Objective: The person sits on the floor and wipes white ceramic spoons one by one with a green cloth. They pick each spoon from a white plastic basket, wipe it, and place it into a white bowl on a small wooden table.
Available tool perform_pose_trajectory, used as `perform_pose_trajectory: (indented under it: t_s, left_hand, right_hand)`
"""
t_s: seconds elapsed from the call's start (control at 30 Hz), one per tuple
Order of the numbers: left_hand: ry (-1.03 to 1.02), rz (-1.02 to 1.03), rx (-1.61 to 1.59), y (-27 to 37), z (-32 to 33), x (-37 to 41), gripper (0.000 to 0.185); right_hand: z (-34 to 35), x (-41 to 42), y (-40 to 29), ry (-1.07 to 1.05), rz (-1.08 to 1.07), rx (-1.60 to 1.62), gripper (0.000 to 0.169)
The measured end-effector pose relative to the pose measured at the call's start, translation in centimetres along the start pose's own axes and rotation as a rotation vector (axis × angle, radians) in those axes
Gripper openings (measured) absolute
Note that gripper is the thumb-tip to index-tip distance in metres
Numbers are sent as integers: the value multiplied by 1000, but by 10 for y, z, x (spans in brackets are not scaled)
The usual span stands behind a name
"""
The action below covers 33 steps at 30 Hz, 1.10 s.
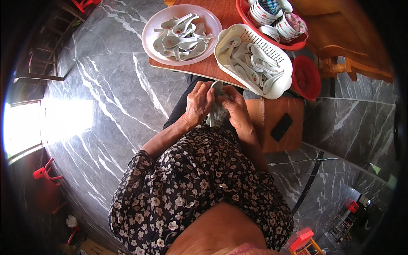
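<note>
In front of my lap, both hands are at one white spoon (217, 85). My left hand (198, 103) grips it from the left, thumb and fingers pressed around it. My right hand (236, 108) pinches a greyish-green cloth (219, 114) against the spoon; the cloth hangs down between my hands. Part of the spoon is hidden by the fingers and cloth. Just beyond, a white slotted plastic basket (224, 65) holds several white flower-patterned spoons (255, 63). To its left, a pale round plastic basin (147, 35) holds several more spoons (181, 38).
The basin and basket stand on a reddish-brown wooden table (199, 71). A red basin (288, 47) behind holds stacked bowls (264, 14) and cloths. A smaller red basin (306, 78) is at the right. A black phone (281, 127) lies on a brown padded seat (255, 110) beside me.
</note>
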<state>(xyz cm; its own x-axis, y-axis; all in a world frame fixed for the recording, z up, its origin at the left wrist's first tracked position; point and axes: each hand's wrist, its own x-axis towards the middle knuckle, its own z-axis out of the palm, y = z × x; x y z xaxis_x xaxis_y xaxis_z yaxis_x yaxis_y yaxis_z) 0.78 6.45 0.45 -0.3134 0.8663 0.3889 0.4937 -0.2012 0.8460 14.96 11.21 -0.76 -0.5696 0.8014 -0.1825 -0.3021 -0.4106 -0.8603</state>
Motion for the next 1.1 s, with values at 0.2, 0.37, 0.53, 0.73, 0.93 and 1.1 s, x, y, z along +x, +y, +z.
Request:
perform_pose_trajectory:
  t_s: [0.2,0.37,0.53,0.73,0.93,1.1]
  left_hand:
    - [47,107,116,-4,1,5,16]
    - [128,-5,107,-6,-3,17,14]
    - [66,-32,48,-4,-5,20,11]
    - [-93,214,188,-14,-3,9,12]
    - [-224,232,204,-15,-1,4,9]
    - [-313,199,180,-13,-2,5,4]
  right_hand:
    - [4,-7,5,-47,192,66,16]
    - [19,-20,-11,-105,334,0,17]
    - [29,-22,-9,29,128,-177,22]
    - [16,-15,11,149,-75,-395,25]
    - [14,-9,17,292,-261,-506,34]
    - [8,-9,10,376,-343,-706,41]
